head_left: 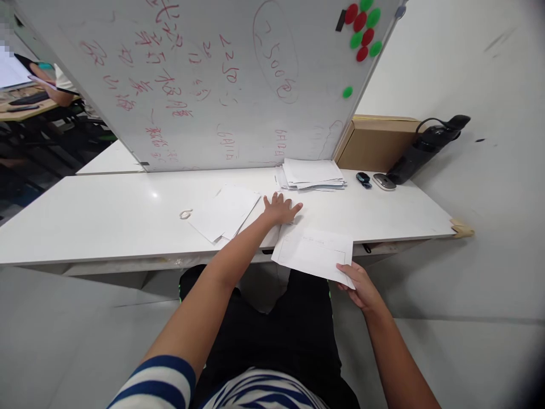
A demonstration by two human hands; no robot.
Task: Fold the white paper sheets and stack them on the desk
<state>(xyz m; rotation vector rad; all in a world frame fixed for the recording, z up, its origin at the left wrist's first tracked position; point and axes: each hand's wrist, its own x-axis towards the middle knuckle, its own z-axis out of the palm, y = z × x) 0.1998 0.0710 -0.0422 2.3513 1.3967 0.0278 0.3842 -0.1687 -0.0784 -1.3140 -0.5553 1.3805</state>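
Observation:
My right hand (357, 283) pinches the lower right corner of a white sheet of paper (315, 253), thumb on top. The sheet hangs partly over the front edge of the desk and bears a faint printed frame. My left hand (281, 209) lies on the desk top with fingers spread, just beyond the sheet's upper left part; whether it presses on paper there I cannot tell. Left of that hand, a few loose white sheets (225, 210) overlap one another. Behind it rests a thicker stack of papers (313, 172) against the whiteboard's foot.
A whiteboard (204, 113) with red writing and round magnets stands along the back of the white desk (106, 221). At right are a cardboard box (378, 142), black bottle (426, 147), mouse (384, 181) and small dark object (363, 179). A pale loop (185, 214) lies left.

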